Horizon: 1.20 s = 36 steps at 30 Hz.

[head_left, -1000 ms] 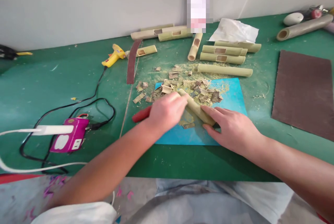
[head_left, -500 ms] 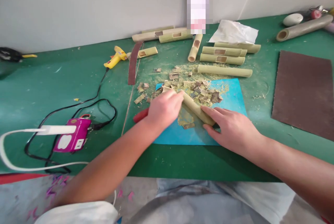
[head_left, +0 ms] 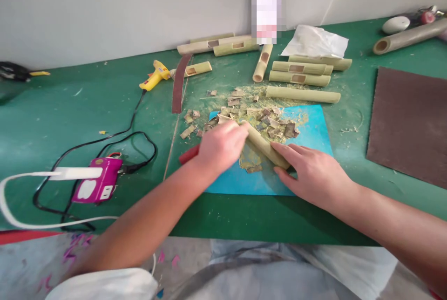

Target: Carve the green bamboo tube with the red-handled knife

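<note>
A pale green bamboo tube (head_left: 264, 145) lies slantwise over the blue sheet (head_left: 310, 137), between my two hands. My left hand (head_left: 223, 146) is closed at the tube's far end, its fingertips hidden from view. My right hand (head_left: 309, 169) grips the near end, thumb on one side and fingers on the other. Beside my left hand a red object (head_left: 189, 154) sticks out, mostly covered by that hand. Bamboo scraps (head_left: 274, 123) and yellowish dust are scattered on the sheet behind the tube.
Several bamboo tubes (head_left: 303, 95), some with cut windows, lie toward the wall. To the left are a yellow glue gun (head_left: 156, 76), a sandpaper strip (head_left: 179, 85) and a purple power adapter (head_left: 96, 181) with cables. A dark brown sheet (head_left: 407, 123) lies at right.
Both hands keep their hold on the bamboo tube in nearly the same place. The whole view has shifted slightly; nothing else has visibly moved.
</note>
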Motion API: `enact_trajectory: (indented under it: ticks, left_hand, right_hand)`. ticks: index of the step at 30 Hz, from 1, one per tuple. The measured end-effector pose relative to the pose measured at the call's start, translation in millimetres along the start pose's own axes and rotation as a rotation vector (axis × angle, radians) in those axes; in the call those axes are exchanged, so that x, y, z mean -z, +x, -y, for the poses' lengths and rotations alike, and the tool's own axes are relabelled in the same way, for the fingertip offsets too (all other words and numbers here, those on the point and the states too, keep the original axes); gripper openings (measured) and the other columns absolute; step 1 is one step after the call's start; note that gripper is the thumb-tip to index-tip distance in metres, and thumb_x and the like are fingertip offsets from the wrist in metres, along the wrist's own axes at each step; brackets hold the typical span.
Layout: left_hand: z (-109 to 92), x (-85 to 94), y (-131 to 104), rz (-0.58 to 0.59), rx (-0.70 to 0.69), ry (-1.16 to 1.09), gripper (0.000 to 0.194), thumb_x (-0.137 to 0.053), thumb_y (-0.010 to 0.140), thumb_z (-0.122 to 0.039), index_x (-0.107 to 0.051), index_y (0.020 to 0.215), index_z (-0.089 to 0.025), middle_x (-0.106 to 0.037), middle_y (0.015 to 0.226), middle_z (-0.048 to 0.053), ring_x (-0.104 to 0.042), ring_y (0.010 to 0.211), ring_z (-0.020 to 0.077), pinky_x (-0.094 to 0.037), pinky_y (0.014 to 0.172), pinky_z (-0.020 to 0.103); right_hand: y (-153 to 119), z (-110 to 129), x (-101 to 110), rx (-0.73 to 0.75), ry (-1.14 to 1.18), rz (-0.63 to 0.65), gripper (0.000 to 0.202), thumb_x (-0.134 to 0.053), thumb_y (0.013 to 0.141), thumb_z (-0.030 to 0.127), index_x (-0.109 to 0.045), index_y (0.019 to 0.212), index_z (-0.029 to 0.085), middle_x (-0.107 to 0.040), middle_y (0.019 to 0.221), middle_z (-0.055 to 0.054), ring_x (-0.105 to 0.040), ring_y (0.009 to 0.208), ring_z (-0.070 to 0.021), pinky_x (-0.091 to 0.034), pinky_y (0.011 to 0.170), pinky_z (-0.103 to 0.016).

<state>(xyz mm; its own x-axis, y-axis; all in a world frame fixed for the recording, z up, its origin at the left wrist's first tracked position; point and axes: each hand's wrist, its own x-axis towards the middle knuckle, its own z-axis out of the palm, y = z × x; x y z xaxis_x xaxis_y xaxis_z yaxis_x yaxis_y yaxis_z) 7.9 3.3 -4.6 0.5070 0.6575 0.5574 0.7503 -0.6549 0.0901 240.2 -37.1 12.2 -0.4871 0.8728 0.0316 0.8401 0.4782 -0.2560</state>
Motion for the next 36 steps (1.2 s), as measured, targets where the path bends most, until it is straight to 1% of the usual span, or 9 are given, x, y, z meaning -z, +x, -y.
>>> enact_trajectory:
  ticks: [4,7,11,15,19,22,26,30,36]
  left_hand:
    - [-2.6,0.2,-1.7,0.091,-0.118,-0.109,0.028,-0.047,0.103,-0.019,-0.072,0.115,-0.014,-0.071,0.082,0.005,-0.068,0.075,0.0140,-0.056,0.068,0.023]
    - [0.0,-1.4,-3.8,0.028,0.043,0.012,0.026,-0.050,0.102,-0.020,-0.074,0.107,-0.011,-0.071,0.080,0.007,-0.067,0.075,0.0158,-0.055,0.067,0.025]
    - [0.2,-2.7,-4.8,0.038,-0.114,-0.077,0.031,-0.044,0.105,-0.024,-0.073,0.113,-0.017,-0.068,0.077,0.004,-0.065,0.071,0.0135,-0.053,0.065,0.023]
    - [1.2,-0.2,-2.2,0.022,0.040,0.008,0.027,-0.048,0.103,-0.023,-0.074,0.102,-0.014,-0.067,0.076,0.005,-0.064,0.072,0.0141,-0.052,0.065,0.024]
    - [4.3,0.8,-0.9,0.060,-0.128,-0.048,0.025,-0.050,0.100,-0.015,-0.073,0.109,-0.014,-0.068,0.075,0.003,-0.066,0.071,0.0141,-0.053,0.066,0.023]
    - [6.3,0.1,-0.9,-0.034,-0.011,0.045,0.022,-0.054,0.100,-0.017,-0.074,0.101,-0.011,-0.069,0.076,0.006,-0.065,0.071,0.0155,-0.053,0.064,0.024]
    - [4.8,-1.4,-1.9,0.089,-0.101,-0.040,0.025,-0.049,0.102,-0.018,-0.071,0.114,-0.013,-0.069,0.078,0.004,-0.065,0.070,0.0128,-0.053,0.066,0.023]
    - [4.0,-2.4,-2.0,-0.011,-0.011,0.024,0.023,-0.051,0.102,-0.018,-0.073,0.106,-0.013,-0.071,0.080,0.006,-0.066,0.071,0.0138,-0.053,0.064,0.023]
    - [-8.4,-1.9,-5.0,0.121,-0.088,-0.107,0.028,-0.048,0.104,-0.023,-0.070,0.116,-0.014,-0.070,0.078,0.004,-0.067,0.072,0.0134,-0.055,0.066,0.024]
  right_hand:
    - [0.7,0.9,0.1,0.001,0.000,0.018,0.047,-0.057,0.090,0.030,-0.059,0.135,0.018,-0.073,0.094,-0.004,-0.069,0.079,-0.0219,-0.043,0.062,-0.032]
    - [1.3,2.5,1.1,-0.010,-0.009,0.029,0.045,-0.055,0.091,0.031,-0.059,0.134,0.018,-0.073,0.095,-0.004,-0.069,0.079,-0.0216,-0.043,0.062,-0.031]
    - [1.0,2.5,1.6,-0.011,0.002,0.037,0.046,-0.055,0.091,0.030,-0.058,0.135,0.019,-0.074,0.095,-0.004,-0.068,0.081,-0.0206,-0.042,0.063,-0.030]
    - [0.6,1.4,0.9,-0.019,0.002,0.036,0.046,-0.053,0.092,0.032,-0.058,0.136,0.018,-0.073,0.097,-0.005,-0.069,0.081,-0.0222,-0.043,0.064,-0.032]
    - [1.0,1.5,0.6,-0.011,0.008,0.035,0.046,-0.053,0.092,0.032,-0.059,0.136,0.017,-0.073,0.096,-0.004,-0.070,0.081,-0.0234,-0.044,0.064,-0.033]
    - [0.5,1.5,0.1,-0.008,-0.003,0.009,0.045,-0.052,0.093,0.032,-0.060,0.134,0.016,-0.074,0.095,-0.004,-0.070,0.079,-0.0231,-0.044,0.063,-0.034]
    - [-0.9,1.1,-0.8,0.006,-0.004,-0.009,0.043,-0.053,0.091,0.030,-0.062,0.131,0.016,-0.074,0.094,-0.005,-0.069,0.078,-0.0220,-0.043,0.062,-0.033]
    - [-0.9,1.5,-0.3,0.006,-0.007,-0.017,0.042,-0.052,0.092,0.031,-0.062,0.131,0.016,-0.075,0.096,-0.005,-0.068,0.078,-0.0208,-0.043,0.063,-0.032]
    - [-1.2,4.2,3.1,0.026,-0.123,-0.090,0.030,-0.055,0.091,0.029,-0.069,0.115,0.018,-0.069,0.084,-0.006,-0.063,0.079,-0.0230,-0.040,0.064,-0.033]
